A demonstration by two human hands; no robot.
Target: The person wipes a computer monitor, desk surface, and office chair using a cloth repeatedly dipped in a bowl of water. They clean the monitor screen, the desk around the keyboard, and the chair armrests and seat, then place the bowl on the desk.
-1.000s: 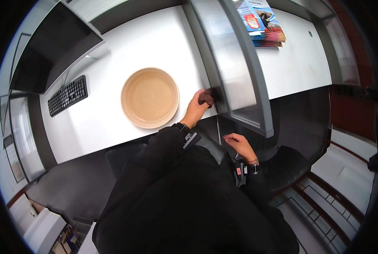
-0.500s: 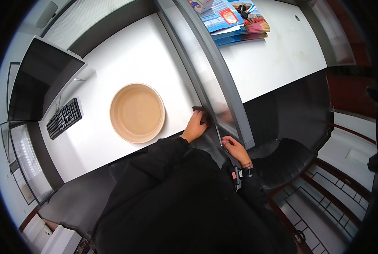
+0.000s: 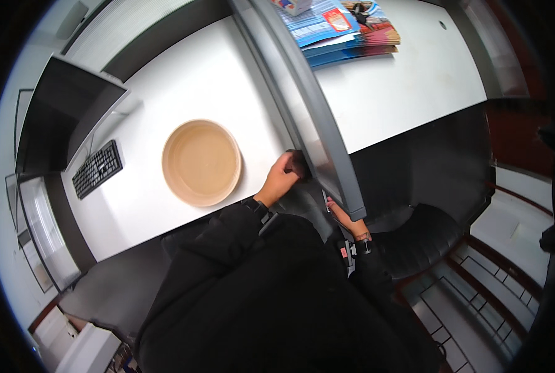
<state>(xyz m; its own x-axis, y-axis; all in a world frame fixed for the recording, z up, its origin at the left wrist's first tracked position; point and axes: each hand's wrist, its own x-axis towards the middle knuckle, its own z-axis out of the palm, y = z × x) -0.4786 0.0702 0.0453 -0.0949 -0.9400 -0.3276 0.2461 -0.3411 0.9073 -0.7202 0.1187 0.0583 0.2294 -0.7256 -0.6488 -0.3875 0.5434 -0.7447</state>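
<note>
At the desk's right end, next to the divider, my left hand (image 3: 278, 181) is closed on a small dark thing (image 3: 298, 163). Its kind is unclear, since my fingers cover part of it. Lower and to the right, my right hand (image 3: 350, 223) is closed around a thin, pale, stick-like thing (image 3: 326, 202) that points up beside the divider's end. The divider partly hides this hand. A round beige basin (image 3: 203, 165) rests on the white desk (image 3: 184, 74), left of my left hand and apart from it.
A grey-framed divider (image 3: 324, 118) runs between the desk and a second white desk (image 3: 414, 87). A stack of colourful magazines (image 3: 358, 43) lies on that one. A monitor (image 3: 66, 118) and a black keyboard (image 3: 98, 169) stand at the left. A black chair (image 3: 420, 239) is at the right.
My left hand has shifted slightly up and left, turning at the wrist with the dark thing. My right hand is now more hidden behind the divider. The view has moved a little.
</note>
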